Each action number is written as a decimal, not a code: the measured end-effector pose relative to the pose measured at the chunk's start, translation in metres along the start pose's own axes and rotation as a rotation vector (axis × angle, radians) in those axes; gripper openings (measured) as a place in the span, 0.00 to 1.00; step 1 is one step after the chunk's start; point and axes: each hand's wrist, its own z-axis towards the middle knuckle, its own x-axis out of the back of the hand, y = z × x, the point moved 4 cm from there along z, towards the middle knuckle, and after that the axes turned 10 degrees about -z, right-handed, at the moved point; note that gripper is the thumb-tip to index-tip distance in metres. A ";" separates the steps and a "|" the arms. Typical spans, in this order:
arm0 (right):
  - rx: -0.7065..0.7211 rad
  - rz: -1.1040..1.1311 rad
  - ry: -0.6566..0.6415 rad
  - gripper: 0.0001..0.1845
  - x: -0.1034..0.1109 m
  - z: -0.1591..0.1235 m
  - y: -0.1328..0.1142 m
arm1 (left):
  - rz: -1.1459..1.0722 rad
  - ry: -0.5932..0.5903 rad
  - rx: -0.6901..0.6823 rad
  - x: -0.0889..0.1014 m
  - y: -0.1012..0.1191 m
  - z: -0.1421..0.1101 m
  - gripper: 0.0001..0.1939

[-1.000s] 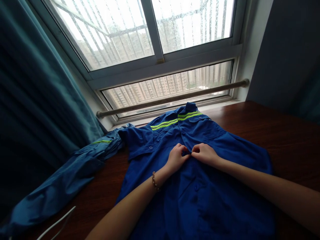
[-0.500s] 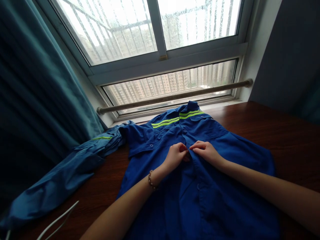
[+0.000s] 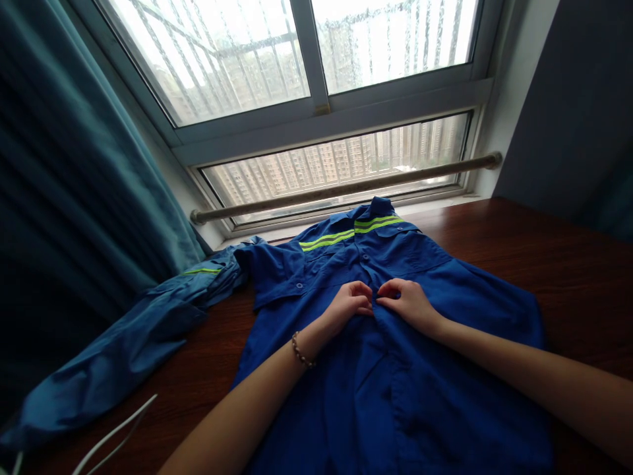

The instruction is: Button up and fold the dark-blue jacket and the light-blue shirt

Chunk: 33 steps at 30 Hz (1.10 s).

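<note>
1. The sleeve (image 3: 123, 356) sprawls across the counter (image 3: 215, 346);
2. my left hand (image 3: 349, 305) has fingers narrowed beside the front edge (image 3: 384, 333); grip, I cannot tell;
3. the blue shirt (image 3: 455, 369) lies front-up beneath both hands; probably I'm working a fastening; next calls for steady, aligned edges;
4. my right hand (image 3: 411, 307) pinches that edge.

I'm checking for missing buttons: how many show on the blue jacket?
3: a centre-front button, a left-side button, a right-side button below the bright stripe. Others may be hidden by the left hand or right hand.
</note>
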 end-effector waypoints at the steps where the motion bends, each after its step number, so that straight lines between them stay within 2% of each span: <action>1: -0.002 -0.013 -0.005 0.04 -0.001 0.000 0.000 | -0.013 0.006 0.001 0.000 0.000 0.000 0.07; 2: 0.001 -0.028 -0.011 0.04 -0.001 0.000 0.001 | -0.019 0.014 0.000 -0.001 0.000 0.000 0.06; 8: 0.105 -0.125 -0.013 0.05 -0.005 -0.002 -0.002 | 0.147 0.072 -0.097 -0.004 -0.002 0.000 0.15; 16: 0.082 -0.053 -0.004 0.07 -0.005 -0.003 -0.003 | -0.016 0.187 -0.111 -0.003 -0.005 -0.006 0.14; 21: 0.041 -0.020 0.018 0.08 -0.005 -0.002 0.000 | -0.070 0.157 -0.133 -0.005 -0.003 -0.008 0.19; 26: -0.001 -0.041 0.004 0.07 -0.004 0.001 0.003 | -0.026 0.137 -0.183 -0.008 -0.004 -0.008 0.20; 33: 0.042 -0.049 -0.001 0.06 -0.002 0.000 0.000 | 0.041 0.108 -0.235 -0.011 -0.004 -0.008 0.19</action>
